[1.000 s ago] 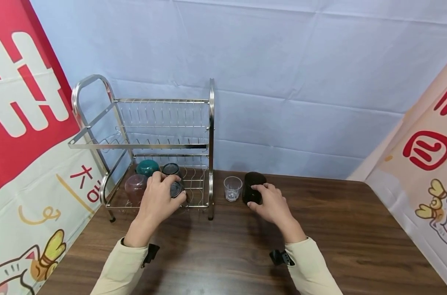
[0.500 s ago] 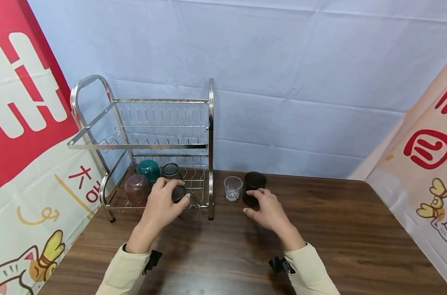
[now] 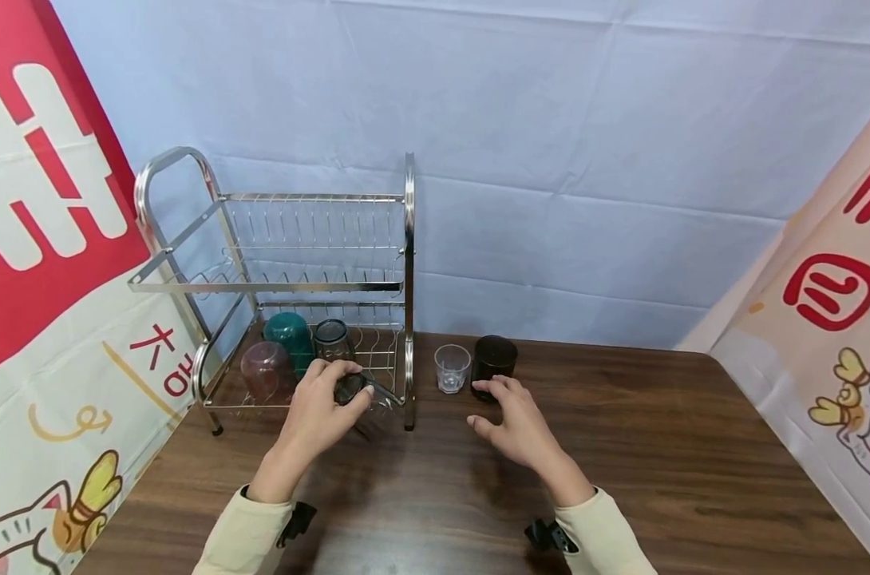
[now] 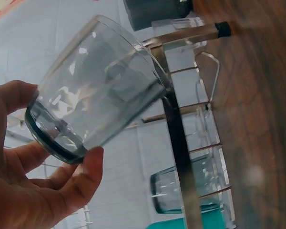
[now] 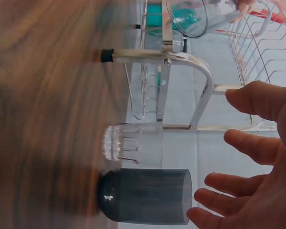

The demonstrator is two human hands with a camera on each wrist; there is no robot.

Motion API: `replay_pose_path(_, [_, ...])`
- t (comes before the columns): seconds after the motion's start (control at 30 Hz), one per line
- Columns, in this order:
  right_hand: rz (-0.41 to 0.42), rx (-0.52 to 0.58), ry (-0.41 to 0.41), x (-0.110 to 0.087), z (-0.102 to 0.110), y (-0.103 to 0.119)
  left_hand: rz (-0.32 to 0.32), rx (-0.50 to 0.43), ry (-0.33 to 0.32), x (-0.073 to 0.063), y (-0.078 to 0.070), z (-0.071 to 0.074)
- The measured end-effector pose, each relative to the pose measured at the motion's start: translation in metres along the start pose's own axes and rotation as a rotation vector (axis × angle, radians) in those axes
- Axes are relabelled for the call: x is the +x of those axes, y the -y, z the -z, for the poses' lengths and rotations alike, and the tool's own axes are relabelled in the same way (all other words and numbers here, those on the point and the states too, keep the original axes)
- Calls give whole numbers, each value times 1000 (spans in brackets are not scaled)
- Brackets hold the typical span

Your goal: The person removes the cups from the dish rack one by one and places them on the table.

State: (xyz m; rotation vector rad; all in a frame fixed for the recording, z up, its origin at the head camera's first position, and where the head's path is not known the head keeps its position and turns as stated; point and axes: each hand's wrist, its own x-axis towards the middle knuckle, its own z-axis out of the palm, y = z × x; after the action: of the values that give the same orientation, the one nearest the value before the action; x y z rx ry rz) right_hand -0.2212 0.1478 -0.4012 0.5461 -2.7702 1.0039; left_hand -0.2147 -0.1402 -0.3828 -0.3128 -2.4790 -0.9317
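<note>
My left hand (image 3: 318,411) pinches a grey-tinted drinking glass (image 4: 97,90) by its base. The glass hangs tilted, mouth downward, at the front edge of the metal dish rack (image 3: 266,286). On the rack's lower tier stand a pinkish glass (image 3: 266,374), a teal glass (image 3: 290,335) and another grey-tinted glass (image 3: 332,342), bases up. My right hand (image 3: 517,423) has its fingers spread in front of a dark glass (image 5: 148,196); whether the little finger touches its rim, I cannot tell. A small clear glass (image 3: 452,369) stands upright to the left of the dark one.
The rack's upper tier (image 3: 313,251) has wire slots above the glasses. A rack foot (image 3: 409,423) stands on the brown wooden table (image 3: 658,463). Pale blue cloth (image 3: 550,160) hangs behind, with printed cloths at both sides.
My left hand has drawn its glass slightly forward and right, tilting it and uncovering the glasses behind. The right hand has loosened from the dark glass and moved back a little.
</note>
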Motion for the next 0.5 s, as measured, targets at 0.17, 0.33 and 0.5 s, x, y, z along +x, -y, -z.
replay_pose_path(0.17, [51,67,-61,-4,-4,1,18,-91,19,-1,3,-3])
replay_pose_path(0.33, [90,157,-96,-6,-9,2,53,-186,33,-7,6,-9])
replay_pose_path(0.5, [39,300,-89,-7,-13,1,69,-286,45,-11,7,-18])
